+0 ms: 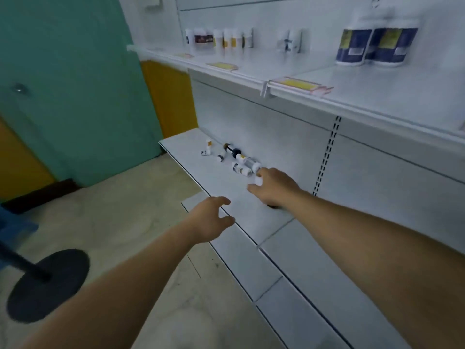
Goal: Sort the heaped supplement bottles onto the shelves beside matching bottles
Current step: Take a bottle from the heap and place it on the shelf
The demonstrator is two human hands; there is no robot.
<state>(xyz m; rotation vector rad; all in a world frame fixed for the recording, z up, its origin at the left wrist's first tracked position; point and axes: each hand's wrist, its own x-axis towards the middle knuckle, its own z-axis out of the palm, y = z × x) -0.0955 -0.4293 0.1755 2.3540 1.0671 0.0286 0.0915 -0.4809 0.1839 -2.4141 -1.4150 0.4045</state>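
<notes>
Several small supplement bottles (236,159) lie heaped on the low white shelf (191,157), most of them on their sides. My right hand (274,187) is just right of the heap, its fingers curled round a small bottle whose white cap (258,181) shows by the thumb. My left hand (211,219) hovers over the shelf's front edge with loosely spread fingers, holding nothing. On the upper shelf (251,71) stand a row of small white bottles (221,40), a pair of white ones (290,41) and large dark-blue tubs (377,45).
Yellow price tags (298,84) line the upper shelf's front rail. A teal wall (75,84) with yellow panels stands left. A black round stand base (47,285) sits on the floor at lower left, and a blue object (10,222) shows at the left edge.
</notes>
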